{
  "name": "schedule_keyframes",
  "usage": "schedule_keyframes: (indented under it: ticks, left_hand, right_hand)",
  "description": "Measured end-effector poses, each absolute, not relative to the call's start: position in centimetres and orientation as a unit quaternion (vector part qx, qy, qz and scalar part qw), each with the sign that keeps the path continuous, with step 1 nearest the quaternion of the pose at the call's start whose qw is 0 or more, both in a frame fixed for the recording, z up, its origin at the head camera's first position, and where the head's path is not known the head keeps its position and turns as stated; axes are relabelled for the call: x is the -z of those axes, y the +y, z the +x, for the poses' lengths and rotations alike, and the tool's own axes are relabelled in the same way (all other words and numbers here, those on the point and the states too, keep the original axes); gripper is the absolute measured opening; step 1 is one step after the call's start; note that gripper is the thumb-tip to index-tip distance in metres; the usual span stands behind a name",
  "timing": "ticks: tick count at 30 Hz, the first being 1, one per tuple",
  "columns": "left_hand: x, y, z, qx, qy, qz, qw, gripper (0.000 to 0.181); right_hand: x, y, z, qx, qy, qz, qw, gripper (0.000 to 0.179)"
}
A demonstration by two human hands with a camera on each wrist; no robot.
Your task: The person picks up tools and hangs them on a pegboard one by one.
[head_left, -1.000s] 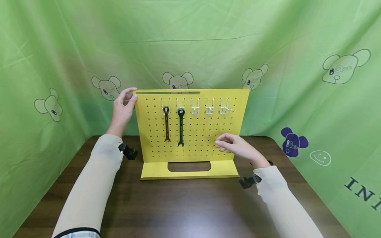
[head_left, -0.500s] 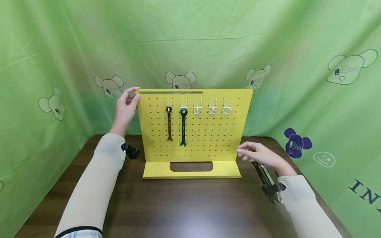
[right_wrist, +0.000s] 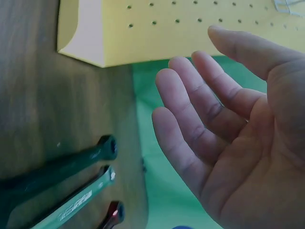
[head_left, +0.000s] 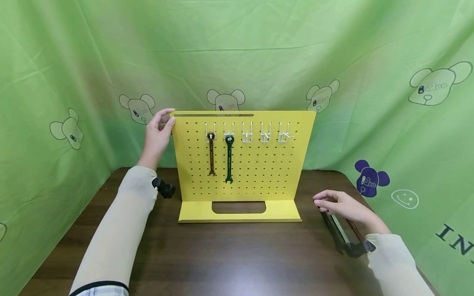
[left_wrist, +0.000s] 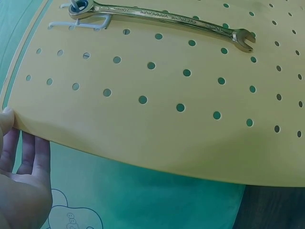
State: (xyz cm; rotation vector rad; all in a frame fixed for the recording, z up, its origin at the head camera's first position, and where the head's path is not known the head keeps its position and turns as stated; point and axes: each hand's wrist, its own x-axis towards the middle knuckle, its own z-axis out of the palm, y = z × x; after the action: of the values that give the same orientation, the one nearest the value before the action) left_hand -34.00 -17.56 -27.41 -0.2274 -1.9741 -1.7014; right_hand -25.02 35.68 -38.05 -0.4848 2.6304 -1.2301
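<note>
At the upper left corner of the yellow pegboard, my left hand pinches the edge, thumb in front and fingers behind. A bronze-coloured combination wrench and a dark green wrench hang from white hooks on the board. To the right, my right hand is over the table with relaxed fingers and nothing in it. Beneath and beside it lie a dark wrench, a light green wrench and a red wrench; hand and wrist camera partly hide them in the head view.
Three more white wire hooks without tools line the board's upper right. The board's base stands on a dark wooden table. Green curtains with printed bear heads surround the table.
My right hand has moved right and nearer, from in front of the board to above the loose wrenches, which have come into view. The left hand keeps its hold on the corner.
</note>
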Motion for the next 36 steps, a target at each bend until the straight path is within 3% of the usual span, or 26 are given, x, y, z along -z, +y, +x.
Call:
schedule_keyframes:
  ticks: [19, 36]
  left_hand:
    - [27.4, -17.6, -33.9, 0.632, -0.729, -0.082, 0.251, 0.033]
    - [27.2, -17.5, -33.5, 0.63, -0.732, -0.08, 0.245, 0.034]
  right_hand:
    - [43.0, 39.7, -23.8, 0.435, 0.887, -0.094, 0.125, 0.047]
    - [44.9, 39.7, -24.4, 0.382, 0.921, -0.012, 0.077, 0.05]
